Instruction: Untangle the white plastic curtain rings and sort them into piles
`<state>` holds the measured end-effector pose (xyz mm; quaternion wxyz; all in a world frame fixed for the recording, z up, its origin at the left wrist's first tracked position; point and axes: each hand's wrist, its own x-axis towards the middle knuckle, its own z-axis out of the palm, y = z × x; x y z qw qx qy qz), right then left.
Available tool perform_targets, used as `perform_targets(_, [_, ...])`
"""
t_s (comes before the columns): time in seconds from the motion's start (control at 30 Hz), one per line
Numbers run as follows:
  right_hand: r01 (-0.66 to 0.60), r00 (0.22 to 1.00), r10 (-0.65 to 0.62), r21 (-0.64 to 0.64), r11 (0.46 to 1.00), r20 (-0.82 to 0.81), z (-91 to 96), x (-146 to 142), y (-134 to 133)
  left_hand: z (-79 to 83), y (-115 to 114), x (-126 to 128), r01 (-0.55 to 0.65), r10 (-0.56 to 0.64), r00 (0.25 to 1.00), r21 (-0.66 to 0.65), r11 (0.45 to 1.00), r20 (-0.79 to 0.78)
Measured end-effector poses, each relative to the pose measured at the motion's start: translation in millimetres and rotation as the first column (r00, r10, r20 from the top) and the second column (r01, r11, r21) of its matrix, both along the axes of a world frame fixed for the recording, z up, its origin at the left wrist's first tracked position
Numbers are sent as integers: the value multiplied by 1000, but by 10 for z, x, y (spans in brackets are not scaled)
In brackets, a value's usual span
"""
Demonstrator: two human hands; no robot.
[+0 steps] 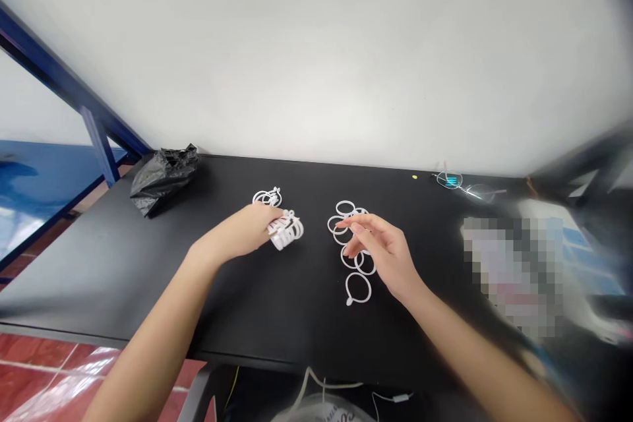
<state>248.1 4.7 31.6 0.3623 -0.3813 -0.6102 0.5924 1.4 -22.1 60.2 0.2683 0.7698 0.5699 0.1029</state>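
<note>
My left hand [250, 232] is closed around a stack of white plastic rings [287, 231], held just above the black table [123, 264]. My right hand [383, 249] hovers with its fingers spread over several loose white rings [357, 257] lying flat at the table's middle. One ring with a small tab [358, 289] lies nearest to me. A small separate bunch of white rings [268, 197] rests behind my left hand.
A crumpled black plastic bag [163, 177] sits at the table's far left corner. Some small clear items [457, 183] lie at the far right by the white wall. A blurred patch covers the right side. Cables hang under the front edge.
</note>
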Motion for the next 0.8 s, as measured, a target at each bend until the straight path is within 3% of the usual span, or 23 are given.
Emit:
perform_targets(0.1, [30,999,-31,-42,999,-41,23,5,55,24,22,-264,-90,92,984,19,996,-151])
perform_targets(0.23, [48,997,-52,-77,996,-56,-4,7,85,-23,28,-455,-153,139,970,-57,987,-200])
perform_targets(0.4, [71,994,-79,-105,992,-75,-33,34,136,-77,53,-515,-232,217,956,-53,971,-198])
perform_targets(0.57, [106,991,-115,-117,987,-75,-20,73,180,-11,30,-562,-260,254,957,-28,965,-143])
perform_targets(0.8, [191,981,-190,10,982,-39,-25,154,293,113,-73,-510,-289,289,930,33,957,-228])
